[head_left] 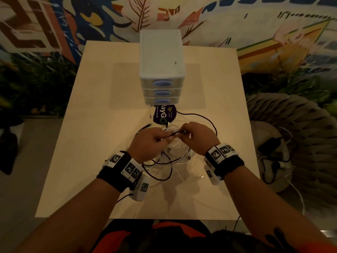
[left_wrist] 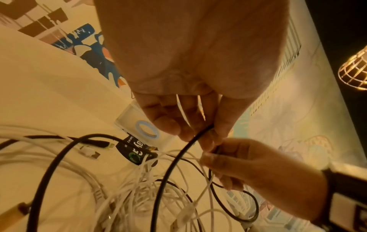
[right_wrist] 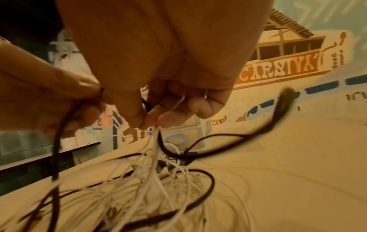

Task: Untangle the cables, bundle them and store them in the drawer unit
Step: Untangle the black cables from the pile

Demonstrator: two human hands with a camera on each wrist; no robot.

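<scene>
A tangle of white and black cables (head_left: 169, 157) lies on the table in front of a white drawer unit (head_left: 161, 70) with three shut drawers and blue handles. My left hand (head_left: 160, 137) pinches a black cable (left_wrist: 178, 157) along with a thin white one, a little above the heap. My right hand (head_left: 186, 132) meets it from the right and pinches several white cables (right_wrist: 152, 157) together with a black one. Both hands hold their strands above the pile (left_wrist: 143, 196), fingertips almost touching.
A dark round sticker (head_left: 164, 114) lies on the beige table (head_left: 91, 143) just before the drawer unit. A woven chair (head_left: 300, 134) with more cables and a charger stands at the right. A painted wall runs behind.
</scene>
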